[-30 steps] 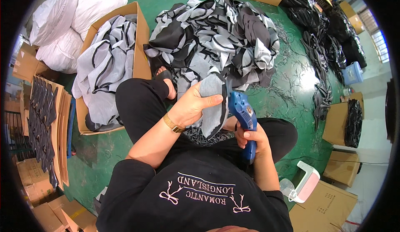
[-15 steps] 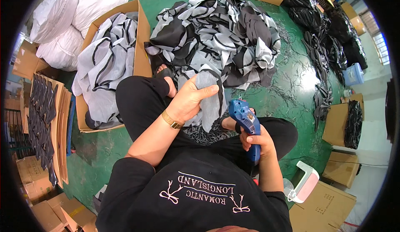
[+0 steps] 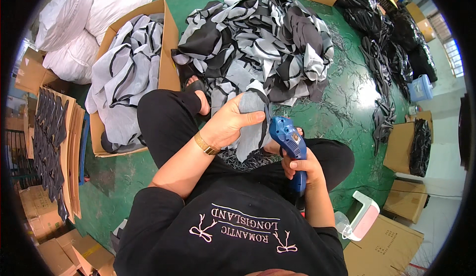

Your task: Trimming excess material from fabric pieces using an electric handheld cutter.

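My left hand point(image 3: 227, 123) is closed on a grey piece of fabric point(image 3: 254, 108) with black edging, its thumb pressed on top; the cloth's lower end hangs between my knees. In my right hand point(image 3: 308, 168) is a blue handheld power tool point(image 3: 287, 138), fingers wrapped round its handle. The tool's head sits close beside the cloth's black right edge; whether they touch I cannot tell. Just beyond my hands lies a large heap of grey and black fabric pieces point(image 3: 258, 48), and the held cloth hangs in front of its near side.
At the left, a cardboard box point(image 3: 171, 48) holds more grey fabric point(image 3: 129, 67). White sacks point(image 3: 74, 28) stand behind it. Thin dark trimmings point(image 3: 342, 97) litter the green floor. Black plastic bags point(image 3: 367, 20) and a blue bucket point(image 3: 420, 88) line the right side; a pink-and-white appliance point(image 3: 364, 219) stands nearby.
My left hand has shifted slightly right with the fabric, bringing its edge closer to the tool's head. The power tool has moved slightly left.
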The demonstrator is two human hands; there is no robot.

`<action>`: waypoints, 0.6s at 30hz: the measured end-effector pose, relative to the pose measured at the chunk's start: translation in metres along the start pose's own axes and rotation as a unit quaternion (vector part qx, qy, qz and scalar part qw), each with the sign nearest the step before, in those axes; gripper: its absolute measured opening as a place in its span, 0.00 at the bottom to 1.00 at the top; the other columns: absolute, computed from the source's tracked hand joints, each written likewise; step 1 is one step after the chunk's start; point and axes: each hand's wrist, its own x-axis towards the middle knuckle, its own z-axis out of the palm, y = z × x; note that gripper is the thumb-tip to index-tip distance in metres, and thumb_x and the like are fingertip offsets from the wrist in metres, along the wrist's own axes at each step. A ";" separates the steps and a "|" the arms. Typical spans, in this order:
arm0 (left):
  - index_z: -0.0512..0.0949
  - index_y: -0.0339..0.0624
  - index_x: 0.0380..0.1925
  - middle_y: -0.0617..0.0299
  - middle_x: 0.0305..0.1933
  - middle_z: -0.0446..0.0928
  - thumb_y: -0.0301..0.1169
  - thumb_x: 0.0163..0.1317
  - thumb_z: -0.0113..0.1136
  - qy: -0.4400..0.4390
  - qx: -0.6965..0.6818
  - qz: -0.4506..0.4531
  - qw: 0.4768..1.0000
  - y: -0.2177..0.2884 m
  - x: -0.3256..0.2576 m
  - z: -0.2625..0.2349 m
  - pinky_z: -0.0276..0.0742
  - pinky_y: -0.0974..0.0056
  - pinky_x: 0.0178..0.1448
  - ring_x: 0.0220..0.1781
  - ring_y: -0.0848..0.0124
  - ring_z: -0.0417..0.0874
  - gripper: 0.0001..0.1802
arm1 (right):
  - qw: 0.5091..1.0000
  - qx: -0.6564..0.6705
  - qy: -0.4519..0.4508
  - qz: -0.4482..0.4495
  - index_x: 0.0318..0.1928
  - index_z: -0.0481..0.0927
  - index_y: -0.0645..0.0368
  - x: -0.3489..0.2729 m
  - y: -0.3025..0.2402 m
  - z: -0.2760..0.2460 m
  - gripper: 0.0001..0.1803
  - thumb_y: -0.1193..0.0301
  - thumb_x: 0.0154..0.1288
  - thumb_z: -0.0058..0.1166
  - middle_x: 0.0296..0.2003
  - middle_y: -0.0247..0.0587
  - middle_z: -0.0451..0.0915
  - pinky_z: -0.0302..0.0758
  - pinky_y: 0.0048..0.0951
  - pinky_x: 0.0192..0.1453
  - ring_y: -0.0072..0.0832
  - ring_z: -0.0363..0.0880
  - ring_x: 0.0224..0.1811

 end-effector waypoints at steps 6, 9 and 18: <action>0.74 0.40 0.46 0.68 0.43 0.78 0.23 0.58 0.64 -0.018 0.034 0.010 0.999 0.001 -0.003 0.005 0.70 0.71 0.53 0.45 0.79 0.76 0.16 | 0.999 0.039 0.016 -0.031 0.41 0.69 0.64 0.010 0.002 0.003 0.23 0.71 0.44 0.63 0.16 0.33 0.64 0.66 0.25 0.18 0.23 0.64 0.16; 0.75 0.41 0.44 0.69 0.42 0.79 0.24 0.59 0.64 0.006 0.004 0.004 1.000 0.002 -0.001 0.003 0.71 0.71 0.51 0.44 0.80 0.77 0.13 | 0.997 0.036 0.045 -0.059 0.42 0.68 0.65 0.009 -0.003 -0.004 0.25 0.71 0.43 0.64 0.16 0.33 0.65 0.66 0.25 0.17 0.23 0.65 0.16; 0.75 0.41 0.45 0.68 0.42 0.79 0.26 0.59 0.64 0.006 -0.029 0.009 1.000 0.003 0.001 0.000 0.73 0.70 0.50 0.44 0.79 0.78 0.14 | 1.000 -0.008 0.027 -0.002 0.40 0.69 0.67 -0.014 0.005 -0.008 0.25 0.71 0.40 0.64 0.17 0.37 0.67 0.67 0.27 0.18 0.27 0.67 0.15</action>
